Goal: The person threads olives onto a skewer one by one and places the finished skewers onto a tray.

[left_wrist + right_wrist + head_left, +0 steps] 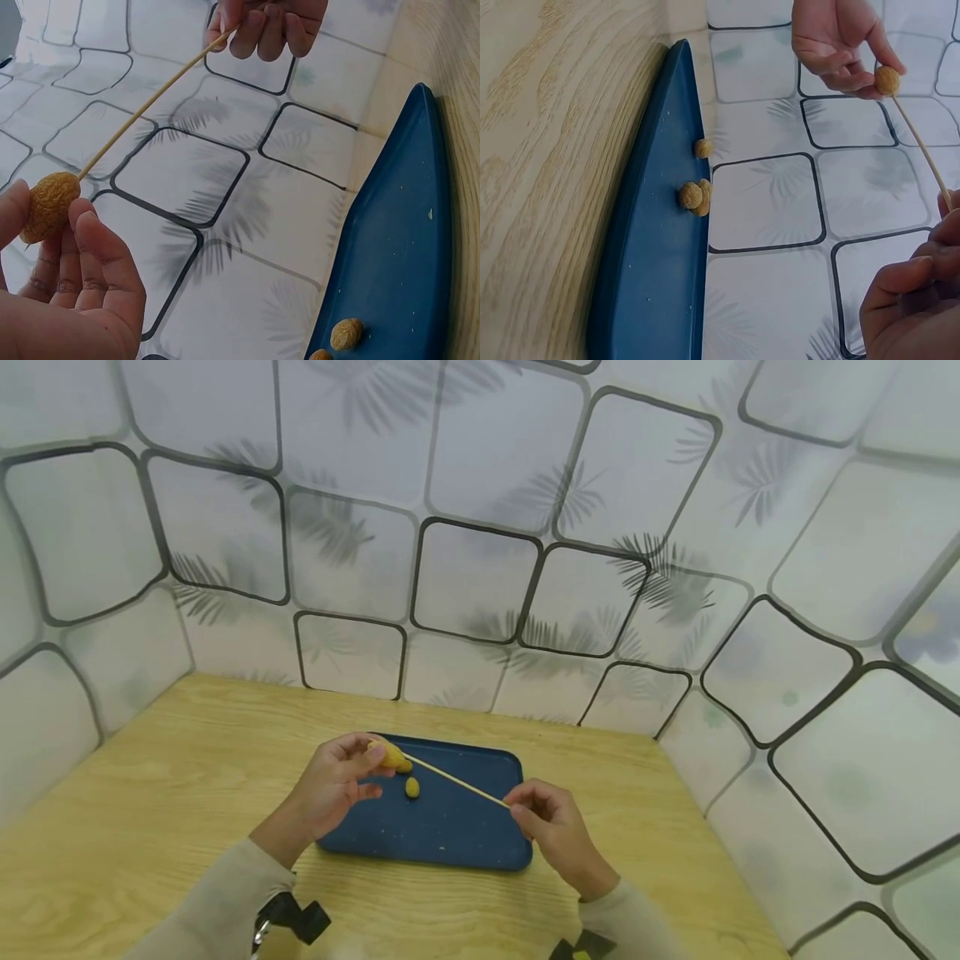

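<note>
My left hand (330, 793) holds a wrinkled golden-brown oval piece (51, 206), much like dried fruit, between thumb and fingers. One end of a thin bamboo skewer (457, 782) meets this piece; how deep it goes is hidden. At the skewer's other end, my right hand (557, 833) pinches it between thumb and fingers. Both hands are raised above a blue tray (450, 835). On the tray lie a few similar pieces: one round piece (690, 196) rests against another, and a third piece (703, 148) sits a little apart, all seen in the right wrist view.
The tray rests on a light wooden table (187, 760), with small crumbs scattered on its surface. Behind and to both sides stand pale walls (480, 577) patterned with dark rounded squares and leaves.
</note>
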Available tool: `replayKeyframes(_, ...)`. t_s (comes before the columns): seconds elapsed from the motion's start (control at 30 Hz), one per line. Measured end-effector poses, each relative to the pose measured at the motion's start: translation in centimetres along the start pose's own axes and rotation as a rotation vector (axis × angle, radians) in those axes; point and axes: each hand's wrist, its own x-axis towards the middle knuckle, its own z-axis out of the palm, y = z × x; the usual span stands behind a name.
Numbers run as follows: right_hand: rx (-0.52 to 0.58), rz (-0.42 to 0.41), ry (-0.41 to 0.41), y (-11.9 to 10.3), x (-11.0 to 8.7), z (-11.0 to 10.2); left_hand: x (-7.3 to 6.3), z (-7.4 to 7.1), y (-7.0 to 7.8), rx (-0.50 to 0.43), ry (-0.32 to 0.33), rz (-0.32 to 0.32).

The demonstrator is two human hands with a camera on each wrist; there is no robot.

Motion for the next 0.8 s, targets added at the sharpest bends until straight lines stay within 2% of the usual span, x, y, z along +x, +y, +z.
replayKeyframes(0.43,-0.043,-0.07,-0.004,-0.21,0.52,0.58,-0.12,-0.3,-0.04,0.03,-0.04,0.001)
replayKeyframes(0.8,-0.093,-0.048,-0.003,-0.71,0.56,0.46,0.07,-0.04,-0.21,0.001,-0.095,0.011)
